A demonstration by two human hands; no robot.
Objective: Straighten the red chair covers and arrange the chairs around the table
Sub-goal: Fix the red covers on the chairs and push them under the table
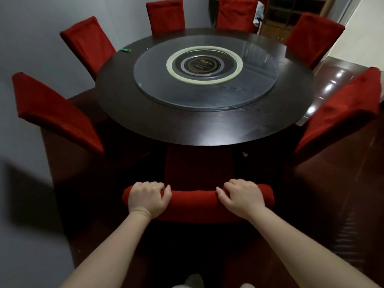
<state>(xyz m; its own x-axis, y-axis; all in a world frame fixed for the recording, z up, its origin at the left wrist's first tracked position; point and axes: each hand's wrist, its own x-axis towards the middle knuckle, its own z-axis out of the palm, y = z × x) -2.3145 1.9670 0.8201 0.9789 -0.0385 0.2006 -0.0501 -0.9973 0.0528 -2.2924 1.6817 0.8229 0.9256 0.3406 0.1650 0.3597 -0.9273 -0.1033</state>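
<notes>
Near chair (197, 202), seat pushed under the round surface (145, 125). My left hand (148, 199) and right hand (242, 197) each wrap their fingers (166, 192) over the red-covered top rail, set well apart, which I judge lets me steer it squarely. Six other chairs (56, 113) ring the rim, their covers apparently smooth.

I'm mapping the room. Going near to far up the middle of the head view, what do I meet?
Nearest chair, its top gripped by the left hand and right hand → round table → glass turntable → chair at the far wall.
</notes>
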